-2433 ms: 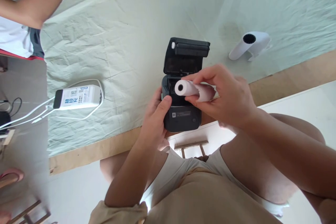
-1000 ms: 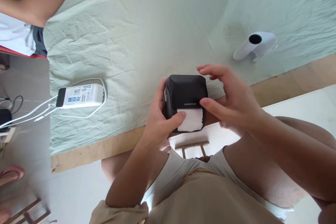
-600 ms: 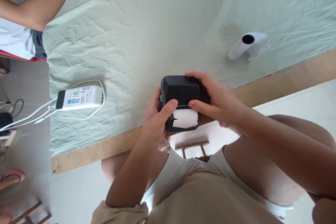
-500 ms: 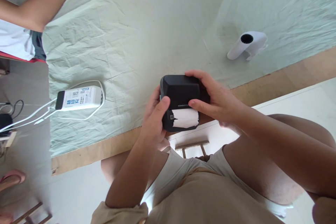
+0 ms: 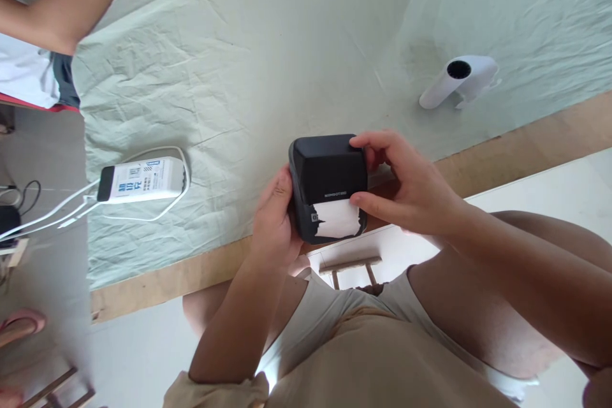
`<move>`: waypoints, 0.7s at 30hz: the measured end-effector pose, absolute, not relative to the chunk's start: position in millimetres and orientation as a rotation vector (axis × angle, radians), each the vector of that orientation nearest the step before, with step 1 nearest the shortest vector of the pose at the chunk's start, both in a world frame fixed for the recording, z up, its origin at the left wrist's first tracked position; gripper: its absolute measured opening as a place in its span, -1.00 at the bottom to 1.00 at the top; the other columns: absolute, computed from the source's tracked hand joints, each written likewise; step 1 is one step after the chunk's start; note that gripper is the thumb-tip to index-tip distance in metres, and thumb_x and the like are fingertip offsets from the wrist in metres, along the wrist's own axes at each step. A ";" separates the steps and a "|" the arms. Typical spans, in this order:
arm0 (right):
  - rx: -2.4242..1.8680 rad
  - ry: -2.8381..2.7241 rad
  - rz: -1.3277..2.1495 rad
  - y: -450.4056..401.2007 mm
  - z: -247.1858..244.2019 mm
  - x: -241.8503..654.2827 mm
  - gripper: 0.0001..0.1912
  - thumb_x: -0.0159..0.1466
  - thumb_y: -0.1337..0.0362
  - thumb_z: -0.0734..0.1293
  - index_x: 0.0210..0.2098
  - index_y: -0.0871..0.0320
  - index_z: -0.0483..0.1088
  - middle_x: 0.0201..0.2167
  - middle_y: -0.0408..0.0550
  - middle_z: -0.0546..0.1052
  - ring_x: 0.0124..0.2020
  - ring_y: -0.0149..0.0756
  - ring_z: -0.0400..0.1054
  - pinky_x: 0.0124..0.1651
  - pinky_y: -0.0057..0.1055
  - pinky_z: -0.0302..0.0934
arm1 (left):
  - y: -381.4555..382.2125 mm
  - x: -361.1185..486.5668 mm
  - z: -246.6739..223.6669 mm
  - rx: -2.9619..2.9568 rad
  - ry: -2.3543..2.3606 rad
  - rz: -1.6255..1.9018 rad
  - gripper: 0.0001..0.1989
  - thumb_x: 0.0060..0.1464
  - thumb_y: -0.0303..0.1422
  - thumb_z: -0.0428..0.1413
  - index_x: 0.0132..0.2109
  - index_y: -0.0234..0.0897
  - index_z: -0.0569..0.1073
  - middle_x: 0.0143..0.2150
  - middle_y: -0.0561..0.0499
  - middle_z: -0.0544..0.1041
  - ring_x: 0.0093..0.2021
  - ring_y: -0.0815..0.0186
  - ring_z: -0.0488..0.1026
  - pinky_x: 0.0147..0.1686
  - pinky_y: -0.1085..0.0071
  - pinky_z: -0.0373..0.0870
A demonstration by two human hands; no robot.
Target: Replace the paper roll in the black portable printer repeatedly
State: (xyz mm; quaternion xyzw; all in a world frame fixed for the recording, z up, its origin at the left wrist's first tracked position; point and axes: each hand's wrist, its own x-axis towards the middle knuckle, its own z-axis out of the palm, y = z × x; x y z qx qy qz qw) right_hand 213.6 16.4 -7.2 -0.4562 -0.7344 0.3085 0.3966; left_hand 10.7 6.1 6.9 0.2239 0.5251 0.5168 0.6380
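A black label printer [image 5: 329, 166] is held over the table's near edge. Torn-edged white paper [image 5: 337, 218] lies across its lower face, below pale brand lettering. My left hand [image 5: 277, 217] grips the printer's left side, thumb along that edge and the other fingers hidden beneath or behind. My right hand [image 5: 406, 182] is closed on the right side, with its index finger at the upper right corner and its thumb by the paper's right end. Farther right, a white paper roll [image 5: 437, 86] with a dark hollow core lies on the cloth, its loose end curling out.
A pale green cloth [image 5: 239, 70] covers the table, with a bare wooden edge [image 5: 167, 284] along my side. To the left lies a white power bank [image 5: 146, 178] with cables. Another person's arm [image 5: 71, 9] reaches in at upper left. Wooden stools stand below.
My left thumb has slid from the printer's front to its left edge. My right index and thumb have shifted slightly rightward. The view has moved a little.
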 end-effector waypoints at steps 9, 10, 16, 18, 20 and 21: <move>-1.243 -1.849 0.849 9.7 16.9 215.2 -0.68 0.37 0.23 0.45 0.11 -0.04 0.46 -0.65 -0.42 0.45 -0.63 -0.40 0.36 -0.42 -0.37 0.30 | 10.1 14.8 13.9 0.464 1.214 1.133 -0.70 0.09 -0.11 0.46 -0.35 -0.20 0.63 -0.38 0.07 0.64 -0.31 0.27 0.61 -0.26 0.38 0.65; -1.246 -1.810 0.814 7.2 18.7 213.5 -0.76 0.42 0.22 0.42 0.07 -0.05 0.48 -0.66 -0.41 0.47 -0.65 -0.40 0.36 -0.42 -0.36 0.31 | 9.8 15.3 13.9 0.461 1.216 1.132 -0.71 0.07 -0.11 0.47 -0.34 -0.20 0.64 -0.37 0.07 0.65 -0.31 0.27 0.61 -0.23 0.37 0.66; -1.216 -1.485 0.652 8.2 21.7 202.9 -0.91 0.47 0.12 0.41 -0.09 -0.07 0.45 -0.38 -0.28 0.71 -0.60 -0.38 0.48 -0.55 -0.36 0.28 | 6.8 15.1 12.2 0.468 1.225 1.113 -0.68 0.05 -0.07 0.49 -0.30 -0.20 0.67 -0.34 0.06 0.67 -0.30 0.28 0.62 -0.30 0.42 0.61; -1.266 -1.648 0.505 15.0 22.5 201.1 -0.97 0.43 0.21 0.40 -0.16 -0.05 0.46 -0.33 -0.26 0.72 -0.57 -0.39 0.45 -0.51 -0.34 0.26 | 6.8 14.4 12.0 0.471 1.209 1.111 -0.70 0.03 -0.10 0.50 -0.29 -0.19 0.67 -0.34 0.07 0.67 -0.32 0.30 0.61 -0.34 0.45 0.57; -1.326 -1.917 0.312 22.7 23.5 199.3 -0.94 0.40 0.27 0.36 -0.21 -0.03 0.49 -0.44 -0.25 0.66 -0.58 -0.38 0.37 -0.51 -0.34 0.12 | 7.3 13.8 11.7 0.474 1.204 1.102 -0.71 0.01 -0.13 0.51 -0.28 -0.19 0.67 -0.37 0.08 0.65 -0.38 0.33 0.57 -0.41 0.46 0.52; -1.343 -2.048 0.238 26.5 24.2 198.1 -0.93 0.38 0.27 0.36 -0.22 -0.02 0.51 -0.50 -0.24 0.61 -0.59 -0.38 0.31 -0.52 -0.33 0.01 | 7.7 13.5 11.6 0.475 1.198 1.101 -0.70 0.01 -0.13 0.52 -0.29 -0.20 0.66 -0.40 0.09 0.64 -0.41 0.33 0.55 -0.43 0.44 0.50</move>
